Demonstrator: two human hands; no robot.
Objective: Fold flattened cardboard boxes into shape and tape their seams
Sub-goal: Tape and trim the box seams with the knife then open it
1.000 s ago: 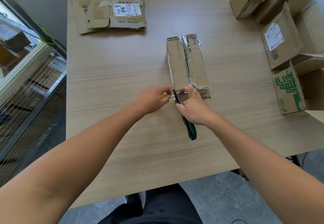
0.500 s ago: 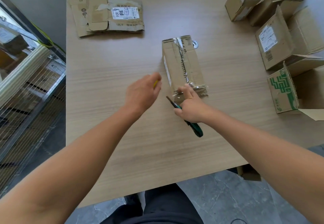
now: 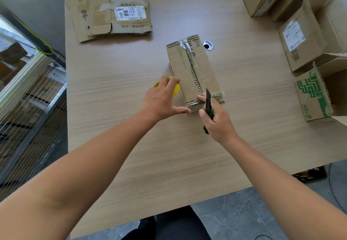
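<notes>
So the box being worked on is a small brown corrugated cardboard box (image 3: 193, 70), folded up into a long rectangular block and sitting near the middle of the table (image 3: 116, 146), which is pale wood-grain laminate. Its top flaps meet along a jagged centre seam with shiny clear tape crinkled over both ends. It's closed, so no idea what's inside, if anything.

The left hand (image 3: 161, 99) has its fingers straight and splayed, lying on a yellow tape roll (image 3: 175, 89) just beside the box's left wall, with the thumb stretched toward the near corner. The right hand (image 3: 217, 121) is wrapped around a green-handled utility knife (image 3: 208, 104) with its dark blade pointing up, and its fingertips are touching the taped near edge of the box.

A pile of flattened cardboard (image 3: 112, 16), torn and carrying a white label, lies at the far left. On the right there's a cluster of made-up boxes, including a green-printed box (image 3: 311, 95) lying open on its side, its interior too shadowed to see anything. A round metal grommet (image 3: 208, 45) is just behind the middle box.
</notes>
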